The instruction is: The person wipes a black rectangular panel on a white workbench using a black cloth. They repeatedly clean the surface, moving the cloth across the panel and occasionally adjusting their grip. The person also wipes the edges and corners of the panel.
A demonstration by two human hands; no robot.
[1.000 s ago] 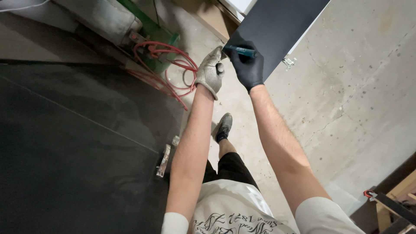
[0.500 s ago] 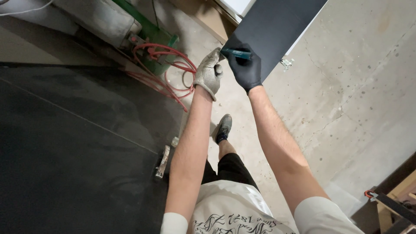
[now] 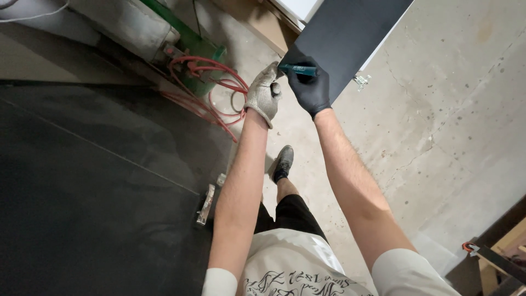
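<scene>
Far out to the left of both hands a large dark sheet lies flat and fills that side of the view; a small metal clamp sits on its near edge, below the left forearm. Up and to the left of the left hand, a tangle of red hose lies on the concrete floor against a green machine base.

The left hand, in a worn grey work glove, is curled loosely; its fingertips meet the corner of a dark panel, and whether it truly grips that edge cannot be told. Just beside it, nearly touching, the right hand in a black glove is closed around a teal marker, held roughly level with its tip pointing toward the left hand, lying over the panel's lower corner.

Below the hands, between the forearms, a dark shoe stands on the floor. To the right of the right hand, a small metal fitting sits at the panel's edge.
</scene>
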